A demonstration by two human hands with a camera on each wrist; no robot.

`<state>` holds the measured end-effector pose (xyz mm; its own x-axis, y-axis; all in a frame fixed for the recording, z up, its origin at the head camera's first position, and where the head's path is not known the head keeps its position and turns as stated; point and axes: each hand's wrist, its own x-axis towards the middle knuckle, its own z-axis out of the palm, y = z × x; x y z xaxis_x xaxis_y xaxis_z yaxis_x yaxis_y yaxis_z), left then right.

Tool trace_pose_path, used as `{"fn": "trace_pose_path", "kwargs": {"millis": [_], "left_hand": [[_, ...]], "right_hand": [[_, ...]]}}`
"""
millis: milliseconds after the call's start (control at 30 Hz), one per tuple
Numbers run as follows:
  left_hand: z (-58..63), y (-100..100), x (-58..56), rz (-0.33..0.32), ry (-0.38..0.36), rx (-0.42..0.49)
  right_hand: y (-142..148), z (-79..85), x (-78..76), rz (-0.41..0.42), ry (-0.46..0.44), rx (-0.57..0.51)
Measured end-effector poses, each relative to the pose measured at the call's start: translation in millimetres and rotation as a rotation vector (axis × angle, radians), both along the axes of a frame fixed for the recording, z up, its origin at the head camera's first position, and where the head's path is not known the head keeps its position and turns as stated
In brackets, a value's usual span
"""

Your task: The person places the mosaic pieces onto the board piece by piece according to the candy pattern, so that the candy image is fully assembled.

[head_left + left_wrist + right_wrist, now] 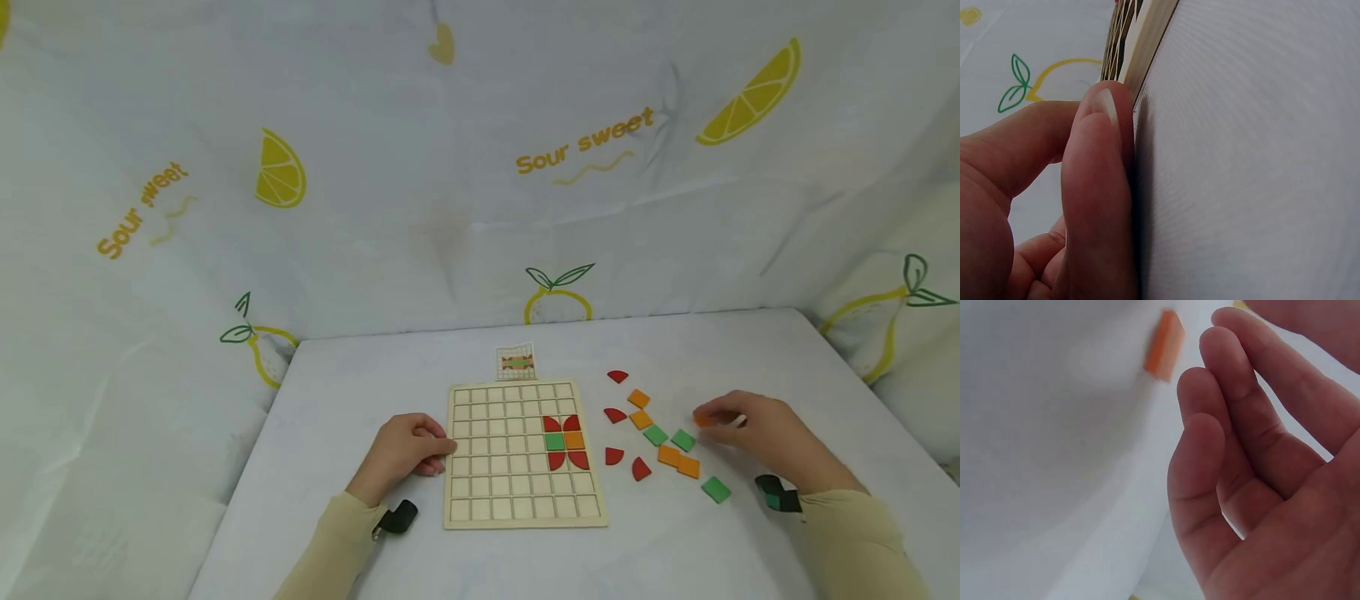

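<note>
Pale rectangular wooden board (517, 454), at left hand (408, 446): matt, smooth
White lemon-printed cloth (450, 167), beyond this hand: matt, creased

The head view faces forward and down over the table (360, 375). Close wrist views face left hand (405, 446) and right hand (765, 433); left and head share the board (481, 463).

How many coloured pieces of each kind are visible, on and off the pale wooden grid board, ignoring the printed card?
Red quarter-circle pieces: 8 (4 on the board)
Orange square tiles: 6 (1 on the board, 1 at the right hand)
Green square tiles: 4 (1 on the board)
Total: 18
</note>
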<state>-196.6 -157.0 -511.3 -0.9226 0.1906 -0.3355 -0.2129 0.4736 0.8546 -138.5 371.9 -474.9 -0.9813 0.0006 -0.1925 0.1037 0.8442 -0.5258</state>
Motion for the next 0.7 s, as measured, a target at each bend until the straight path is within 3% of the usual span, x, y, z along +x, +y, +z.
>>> {"fn": "trace_pose_path", "kwargs": {"millis": [267,700], "left_hand": [[-1.3,-2,-1.1,0.003,-0.003,-0.003],[-1.4,0,-0.2,-0.005,-0.002,0.019]], "right_hand": [[-19,-10.2,5.4,0.026,-0.016,0.021],[-19,-6.6,4.1,0.016,-0.033,0.046]]}}
